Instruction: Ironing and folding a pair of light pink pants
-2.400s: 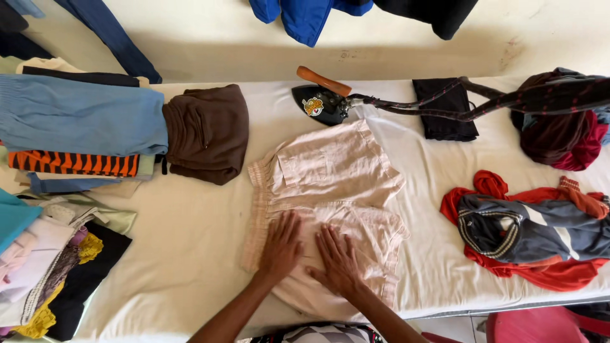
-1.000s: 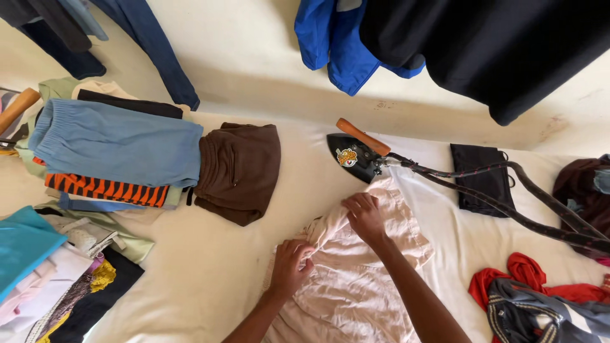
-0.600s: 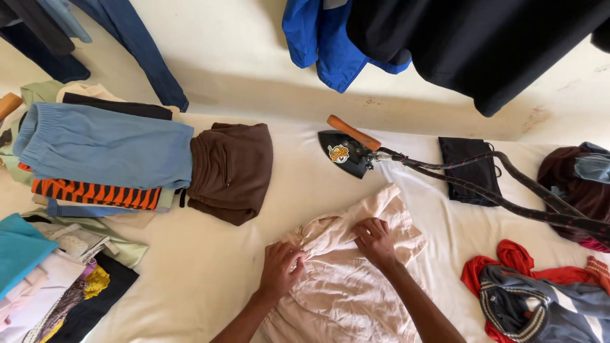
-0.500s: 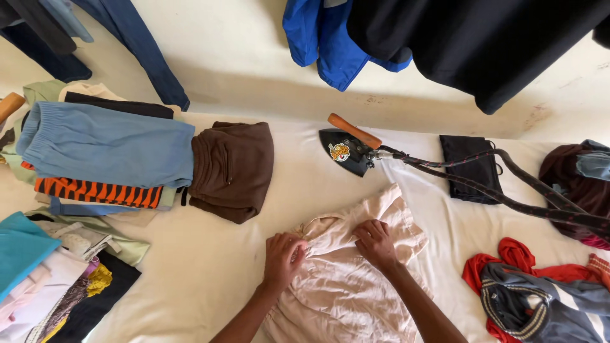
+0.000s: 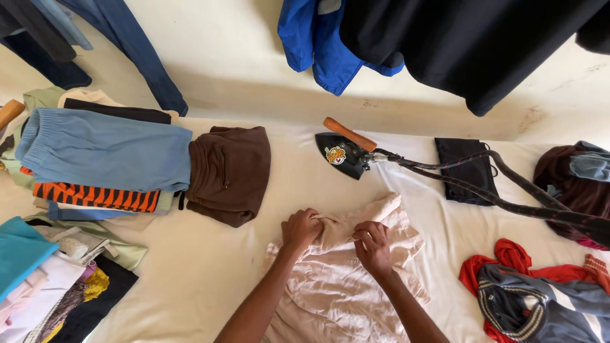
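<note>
A pale pink garment [image 5: 343, 286] lies crumpled on the white sheet-covered surface [image 5: 210, 273] in front of me. My left hand [image 5: 301, 230] pinches a bunched fold at its upper left edge. Close beside it, my right hand [image 5: 373, 247] grips the cloth a little lower and to the right. A black iron [image 5: 341, 154] with a wooden handle rests just beyond the garment, its cord [image 5: 508, 202] trailing off to the right.
Folded brown shorts [image 5: 229, 171] and a stack of folded clothes [image 5: 101, 159] lie at left, more piles at lower left. A black folded cloth [image 5: 467, 168], a maroon heap [image 5: 572, 184] and a red-and-grey garment [image 5: 540, 298] lie at right. Clothes hang overhead.
Both hands went from pressing flat on the spread garment to gathering its upper edge. The right hand has drawn back toward the left hand, bunching the cloth between them.
</note>
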